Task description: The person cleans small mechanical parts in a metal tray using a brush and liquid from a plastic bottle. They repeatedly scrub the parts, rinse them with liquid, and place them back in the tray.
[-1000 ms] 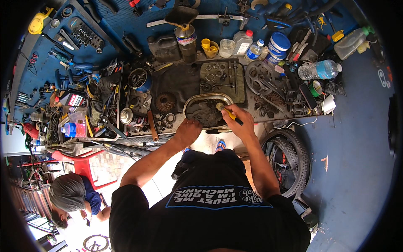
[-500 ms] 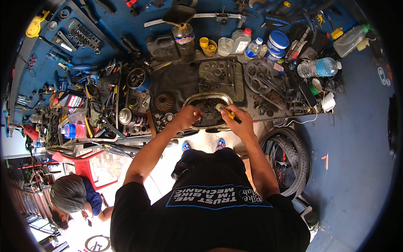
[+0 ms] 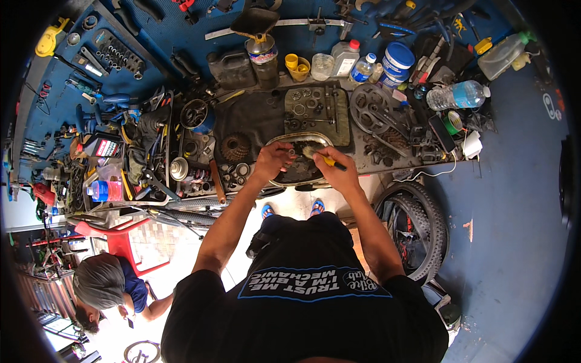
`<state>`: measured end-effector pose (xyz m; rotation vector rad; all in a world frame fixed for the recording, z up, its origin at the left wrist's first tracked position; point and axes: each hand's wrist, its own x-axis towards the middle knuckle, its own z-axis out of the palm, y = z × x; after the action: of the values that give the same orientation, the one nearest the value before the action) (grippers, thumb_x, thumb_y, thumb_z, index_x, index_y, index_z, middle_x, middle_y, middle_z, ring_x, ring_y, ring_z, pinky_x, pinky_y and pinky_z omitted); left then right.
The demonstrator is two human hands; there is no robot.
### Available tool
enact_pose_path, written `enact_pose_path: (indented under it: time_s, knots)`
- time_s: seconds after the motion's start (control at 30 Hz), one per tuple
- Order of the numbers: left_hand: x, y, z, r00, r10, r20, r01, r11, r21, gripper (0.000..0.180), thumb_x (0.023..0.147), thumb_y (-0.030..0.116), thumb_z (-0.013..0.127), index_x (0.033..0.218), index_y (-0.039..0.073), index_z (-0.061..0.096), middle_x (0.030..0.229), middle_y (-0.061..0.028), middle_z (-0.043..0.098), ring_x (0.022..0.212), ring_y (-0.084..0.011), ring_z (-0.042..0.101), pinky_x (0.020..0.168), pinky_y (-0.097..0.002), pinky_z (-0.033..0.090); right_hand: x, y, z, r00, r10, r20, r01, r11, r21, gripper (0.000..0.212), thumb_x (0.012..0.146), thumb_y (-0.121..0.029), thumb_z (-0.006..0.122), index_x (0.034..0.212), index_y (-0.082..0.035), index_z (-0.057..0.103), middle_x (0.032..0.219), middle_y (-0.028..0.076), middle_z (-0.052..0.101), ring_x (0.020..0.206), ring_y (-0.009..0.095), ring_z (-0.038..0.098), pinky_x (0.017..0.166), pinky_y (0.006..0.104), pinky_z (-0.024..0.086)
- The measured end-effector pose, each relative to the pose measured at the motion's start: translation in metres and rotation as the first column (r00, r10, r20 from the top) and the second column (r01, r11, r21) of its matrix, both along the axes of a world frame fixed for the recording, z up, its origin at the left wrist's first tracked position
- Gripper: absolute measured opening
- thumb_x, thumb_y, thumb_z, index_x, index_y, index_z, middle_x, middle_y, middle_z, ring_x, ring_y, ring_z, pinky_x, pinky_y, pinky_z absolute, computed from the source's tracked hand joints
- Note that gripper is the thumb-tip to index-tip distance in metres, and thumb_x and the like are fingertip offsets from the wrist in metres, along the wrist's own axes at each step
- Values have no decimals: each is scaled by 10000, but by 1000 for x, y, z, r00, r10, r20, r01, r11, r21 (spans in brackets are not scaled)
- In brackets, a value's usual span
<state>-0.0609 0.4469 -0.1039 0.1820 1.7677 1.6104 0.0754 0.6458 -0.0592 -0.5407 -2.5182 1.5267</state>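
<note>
Both of my hands are over an oval metal pan with dark, dirty liquid in it, at the bench's near edge. My right hand is closed around a paint brush with a yellow, black-ended handle, its pale bristles pointing left. Between the fingertips of my left hand is a small round metal part, close to the bristles; its exact kind is too small to make out. Behind the pan, a greenish mat carries several metal rings, small parts and a long axle.
A rusty cassette lies left of the pan, with a hammer-like wooden handle nearby. A crankset, bottles and a blue-lidded tub stand right. Tires lean below the bench; another person sits at lower left.
My left hand has come up and turned, bringing the small round part into sight beside the bristles. The brush has shifted slightly left and toward that part.
</note>
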Motion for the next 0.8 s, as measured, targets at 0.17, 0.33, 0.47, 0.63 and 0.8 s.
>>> enact_pose_path:
  time_s: [0.17,0.33,0.47,0.63,0.8]
  knots:
    - [8,10,1,981,-18,-191,10,999,-42,258,981,13,640,1217,-30,734,1027,-87,782,841,-105,699,654,-262,560,-11,-25,15,994,-4,-111,-28,957,-288,303,1029,-301,751,1157,-28,732,920,18,746,850,67,630,797,275,525]
    - [17,12,2,970,81,-228,-80,997,13,282,998,13,635,1262,-22,731,999,-82,788,825,-98,699,642,-262,559,-6,-11,16,998,-22,-51,13,985,-170,307,1017,-299,754,1179,-39,735,950,63,765,862,120,681,789,296,543]
    - [23,18,-1,964,83,-252,-86,996,-1,274,1017,45,642,1270,16,747,987,-89,808,801,-92,709,619,-274,559,-1,-19,14,996,-37,-85,26,991,-128,274,999,-254,768,1167,-39,738,949,88,785,862,122,708,776,288,549]
    - [25,15,-4,965,77,-250,-90,995,-41,266,1028,65,649,1268,-2,740,1011,-92,811,812,-94,719,635,-266,575,2,-24,31,985,-40,-168,4,978,-210,238,995,-210,778,1149,-33,738,904,82,771,856,76,670,776,278,543]
    - [27,17,9,981,116,-157,-116,993,6,286,1018,48,630,1278,-2,737,1069,-90,810,818,-111,729,664,-268,603,5,-7,17,995,-52,-83,49,998,-46,303,992,-310,775,1140,-50,726,910,84,757,843,115,671,794,305,538]
